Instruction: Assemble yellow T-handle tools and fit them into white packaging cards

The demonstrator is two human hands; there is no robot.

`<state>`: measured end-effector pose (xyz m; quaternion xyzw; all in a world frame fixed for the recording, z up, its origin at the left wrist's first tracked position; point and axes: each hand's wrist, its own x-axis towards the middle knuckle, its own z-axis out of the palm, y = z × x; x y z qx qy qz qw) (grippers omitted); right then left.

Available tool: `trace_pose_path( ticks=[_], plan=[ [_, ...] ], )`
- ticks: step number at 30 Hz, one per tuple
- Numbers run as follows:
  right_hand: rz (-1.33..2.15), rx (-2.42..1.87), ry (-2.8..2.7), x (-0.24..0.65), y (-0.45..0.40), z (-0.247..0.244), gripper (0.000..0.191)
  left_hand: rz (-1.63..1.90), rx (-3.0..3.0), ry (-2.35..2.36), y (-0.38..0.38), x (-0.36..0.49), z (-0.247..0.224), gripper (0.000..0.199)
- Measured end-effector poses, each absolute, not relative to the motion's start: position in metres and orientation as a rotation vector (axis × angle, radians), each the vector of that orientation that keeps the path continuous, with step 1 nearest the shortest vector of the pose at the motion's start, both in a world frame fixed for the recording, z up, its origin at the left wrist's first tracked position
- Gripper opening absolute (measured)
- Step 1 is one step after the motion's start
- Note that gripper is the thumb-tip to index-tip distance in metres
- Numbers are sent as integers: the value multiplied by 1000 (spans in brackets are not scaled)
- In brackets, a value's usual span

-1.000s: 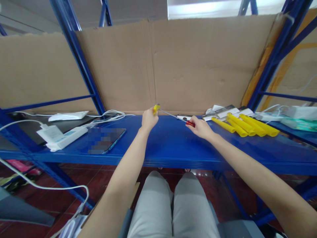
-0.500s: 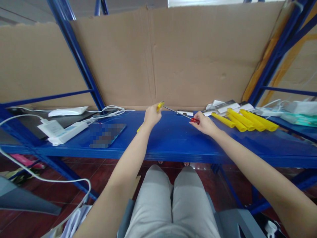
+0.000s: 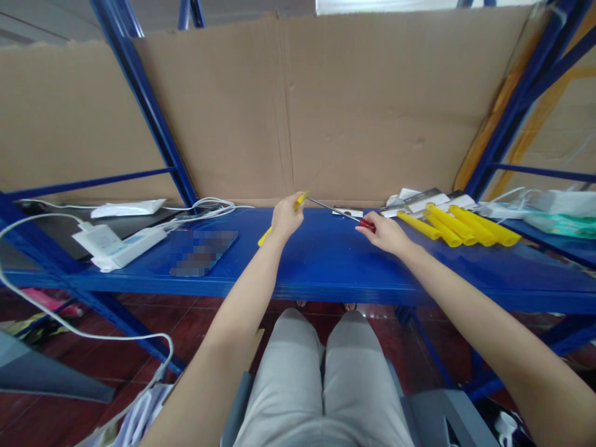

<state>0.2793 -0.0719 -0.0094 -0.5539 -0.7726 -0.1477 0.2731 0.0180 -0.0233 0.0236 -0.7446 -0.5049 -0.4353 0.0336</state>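
While my right hand point(image 3: 382, 233) is closed round the red-handled screwdriver point(image 3: 367, 225) and my left hand point(image 3: 285, 217) round the yellow piece point(image 3: 302, 199), over the shelf point(image 3: 335, 264), I judge both light and stiff. The smooth yellow one may slip; I'd grasp it mid-length.

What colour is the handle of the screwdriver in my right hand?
The screwdriver handle is red, seen best in the head view.

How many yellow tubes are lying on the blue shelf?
5, side by side, right of the right hand: leftmost tube, second tube, third tube, fourth tube, rightmost tube. More may be hidden beneath. The yellow thing in the left hand is not counted.
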Motion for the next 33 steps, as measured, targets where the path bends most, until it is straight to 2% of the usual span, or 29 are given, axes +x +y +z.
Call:
trace_pose_path(
  ticks=[10, 23, 33],
  plan=[
    [-429, -1545, -2075, 274, -72, -13, 24, -1427, -2285, -1490, -21, 17, 24, 34],
    [-254, -1392, -2066, 278, -66, -17, 18, -1392, -2286, -1456, -22, 18, 23, 31],
    [-310, -1555, -2091, 272, -70, -14, 23, -1456, -2235, -1337, -12, 16, 18, 29]
  ],
)
